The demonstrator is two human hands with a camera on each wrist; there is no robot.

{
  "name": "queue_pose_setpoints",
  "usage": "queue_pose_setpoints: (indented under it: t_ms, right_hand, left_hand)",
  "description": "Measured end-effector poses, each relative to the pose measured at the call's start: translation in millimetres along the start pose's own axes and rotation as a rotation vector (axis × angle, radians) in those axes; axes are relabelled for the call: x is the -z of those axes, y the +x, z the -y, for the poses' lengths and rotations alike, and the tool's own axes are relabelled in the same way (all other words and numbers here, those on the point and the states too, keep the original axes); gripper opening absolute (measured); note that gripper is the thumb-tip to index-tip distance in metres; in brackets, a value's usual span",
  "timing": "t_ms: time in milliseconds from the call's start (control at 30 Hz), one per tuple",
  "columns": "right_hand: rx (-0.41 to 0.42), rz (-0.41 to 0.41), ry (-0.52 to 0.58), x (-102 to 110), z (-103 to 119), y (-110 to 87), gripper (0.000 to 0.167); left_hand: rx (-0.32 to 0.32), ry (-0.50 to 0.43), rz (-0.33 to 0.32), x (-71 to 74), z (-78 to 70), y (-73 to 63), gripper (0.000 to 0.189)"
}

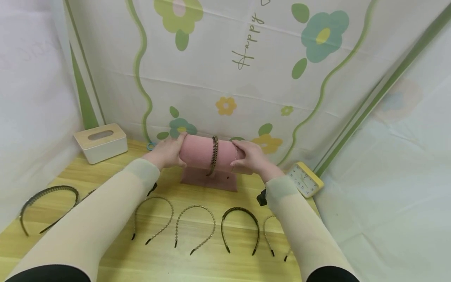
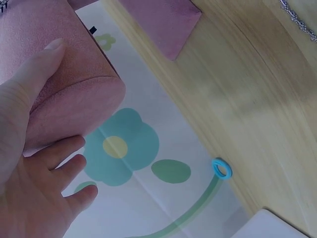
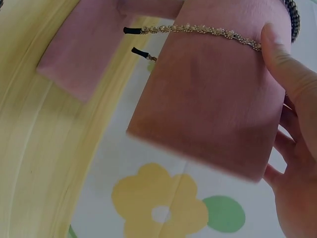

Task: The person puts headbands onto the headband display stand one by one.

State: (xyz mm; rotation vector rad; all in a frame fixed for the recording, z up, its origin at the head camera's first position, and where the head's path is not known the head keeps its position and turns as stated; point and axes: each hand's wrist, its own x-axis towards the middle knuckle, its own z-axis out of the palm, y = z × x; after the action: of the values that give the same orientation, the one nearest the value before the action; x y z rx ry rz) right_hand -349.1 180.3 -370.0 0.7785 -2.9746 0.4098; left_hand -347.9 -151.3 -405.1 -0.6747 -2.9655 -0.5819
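Observation:
A pink fabric-covered roll [image 1: 199,150] stands on a flat pink base [image 1: 208,182] at the back of the table. My left hand [image 1: 167,152] holds the roll's left end, thumb on its near side; several fingers [image 2: 74,198] spread past the end in the left wrist view. My right hand [image 1: 251,156] is at the roll's right part. Its thumb presses a thin beaded headband [image 3: 208,30] against the fabric, with the other fingers partly hidden behind. Around the middle of the roll sits a dark braided headband [image 1: 214,154].
Several headbands lie in a row nearer me, including a black braided one [image 1: 240,209] and a beaded one [image 1: 195,206]. A tissue box [image 1: 105,150] stands at the back left. At the right is a yellow clock [image 1: 304,180]. A blue ring [image 2: 222,169] lies near the back edge.

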Motion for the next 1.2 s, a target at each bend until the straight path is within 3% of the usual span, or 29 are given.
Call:
queue_pose_setpoints:
  t_ms: [533,767,1200]
  right_hand:
    - [-0.032,0.005,-0.011,-8,30,16.4,0.089]
    - [0.008,0.009,0.094,-13,36,20.4,0.091]
    - [-0.004,0.026,0.132,-17,38,19.1,0.093]
  left_hand:
    - [-0.014,-0.002,-0.02,-1.4,-0.1,-0.6,0.117]
    - [-0.013,-0.011,-0.022,-0.3,-1.2,-1.9,0.116]
    - [0.004,-0.007,0.005,6.5,-7.4,-6.3,0.115]
